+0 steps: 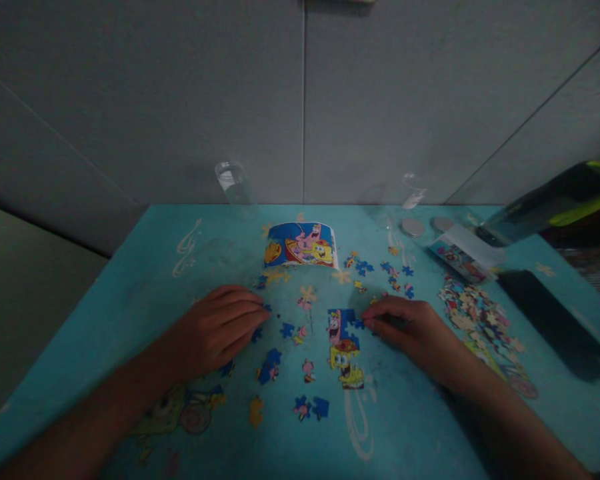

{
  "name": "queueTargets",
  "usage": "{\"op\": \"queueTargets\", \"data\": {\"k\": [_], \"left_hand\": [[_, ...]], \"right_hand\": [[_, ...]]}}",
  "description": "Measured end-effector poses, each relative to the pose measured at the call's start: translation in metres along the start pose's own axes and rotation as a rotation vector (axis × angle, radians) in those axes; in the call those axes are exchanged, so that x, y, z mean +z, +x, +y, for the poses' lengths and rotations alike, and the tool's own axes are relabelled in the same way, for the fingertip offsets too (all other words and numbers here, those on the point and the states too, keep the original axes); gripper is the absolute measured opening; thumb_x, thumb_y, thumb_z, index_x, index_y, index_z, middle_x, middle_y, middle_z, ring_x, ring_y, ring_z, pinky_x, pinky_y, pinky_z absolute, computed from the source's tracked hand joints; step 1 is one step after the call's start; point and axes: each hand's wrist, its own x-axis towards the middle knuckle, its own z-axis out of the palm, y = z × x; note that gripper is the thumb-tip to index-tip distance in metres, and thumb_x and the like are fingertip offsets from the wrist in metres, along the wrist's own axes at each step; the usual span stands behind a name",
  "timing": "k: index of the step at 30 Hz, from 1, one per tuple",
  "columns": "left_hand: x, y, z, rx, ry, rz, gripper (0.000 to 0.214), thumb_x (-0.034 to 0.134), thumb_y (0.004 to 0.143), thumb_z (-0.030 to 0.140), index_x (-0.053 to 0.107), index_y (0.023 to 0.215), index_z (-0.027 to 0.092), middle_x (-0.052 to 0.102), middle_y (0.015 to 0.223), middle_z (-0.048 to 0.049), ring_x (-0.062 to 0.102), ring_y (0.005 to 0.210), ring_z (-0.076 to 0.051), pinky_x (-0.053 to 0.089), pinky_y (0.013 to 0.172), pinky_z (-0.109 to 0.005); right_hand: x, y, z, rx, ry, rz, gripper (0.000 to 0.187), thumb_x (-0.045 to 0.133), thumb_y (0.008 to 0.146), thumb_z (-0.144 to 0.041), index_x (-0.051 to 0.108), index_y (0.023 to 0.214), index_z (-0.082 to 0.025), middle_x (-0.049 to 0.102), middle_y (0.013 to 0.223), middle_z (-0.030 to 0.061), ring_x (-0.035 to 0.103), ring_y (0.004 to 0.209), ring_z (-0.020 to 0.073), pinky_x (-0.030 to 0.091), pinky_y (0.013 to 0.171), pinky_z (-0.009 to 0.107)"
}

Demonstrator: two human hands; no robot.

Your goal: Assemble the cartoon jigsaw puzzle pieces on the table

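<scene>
My right hand (405,321) pinches a small blue jigsaw piece (359,325) between thumb and fingertips, at the right edge of a partly joined puzzle section (344,348). That section shows a pink figure above a yellow one. My left hand (226,325) lies flat on the table to the left, fingers stretched out beside and partly over some blue pieces. Between the hands lie loose pieces, among them a blue piece (287,329), a pink piece (307,370) and a joined blue cluster (269,367). A curled reference picture (301,245) rests behind them.
A clear jar (236,190) stands at the back left, another clear jar (413,193) at the back right near a silver lid (413,227). On the right are a pile of mixed pieces (480,320), an open box (463,257), a dark flat object (555,323) and a bottle (545,203).
</scene>
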Motion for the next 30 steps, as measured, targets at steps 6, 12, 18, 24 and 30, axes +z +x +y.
{"op": "queueTargets", "data": {"k": [6,12,18,24,30], "left_hand": [[-0.001,0.002,0.001,-0.007,0.001,0.002,0.036,0.059,0.094,0.011,0.065,0.129,0.019,0.070,0.121,-0.0071,0.062,0.117,-0.022,0.050,0.105,-0.043],[0.001,-0.001,-0.002,-0.012,-0.014,0.015,0.038,0.060,0.093,0.012,0.064,0.130,0.020,0.070,0.122,-0.0067,0.063,0.117,-0.023,0.050,0.107,-0.044],[0.003,-0.004,-0.004,-0.005,-0.008,0.009,0.038,0.060,0.094,0.013,0.064,0.131,0.020,0.069,0.124,-0.0074,0.062,0.119,-0.023,0.050,0.107,-0.043],[0.005,-0.005,-0.006,0.005,0.007,0.008,0.036,0.060,0.094,0.014,0.064,0.129,0.021,0.069,0.125,-0.0064,0.062,0.119,-0.023,0.050,0.106,-0.043],[0.005,-0.006,-0.006,0.004,-0.001,0.007,0.036,0.059,0.095,0.017,0.064,0.130,0.023,0.068,0.127,-0.0050,0.063,0.119,-0.022,0.050,0.108,-0.042]], "right_hand": [[-0.002,-0.001,-0.002,0.011,0.014,-0.001,0.015,0.063,0.096,-0.034,0.076,0.100,-0.028,0.076,0.098,0.0009,0.071,0.088,0.0174,0.056,0.080,0.033],[-0.002,-0.002,-0.007,-0.008,0.018,-0.007,0.015,0.063,0.095,-0.033,0.076,0.102,-0.028,0.076,0.099,0.0007,0.071,0.088,0.0168,0.056,0.079,0.032],[-0.006,0.003,0.010,0.055,-0.188,0.295,0.016,0.063,0.095,-0.033,0.076,0.101,-0.026,0.077,0.094,0.0026,0.070,0.081,0.0191,0.054,0.076,0.033],[-0.010,0.009,0.027,0.141,-0.250,0.439,0.022,0.061,0.094,-0.037,0.076,0.104,-0.025,0.078,0.091,0.0040,0.070,0.074,0.0209,0.054,0.073,0.036],[-0.013,0.017,0.034,0.041,-0.438,0.507,0.025,0.056,0.096,-0.031,0.076,0.107,-0.022,0.076,0.105,0.0092,0.070,0.095,0.0261,0.052,0.088,0.042]]}}
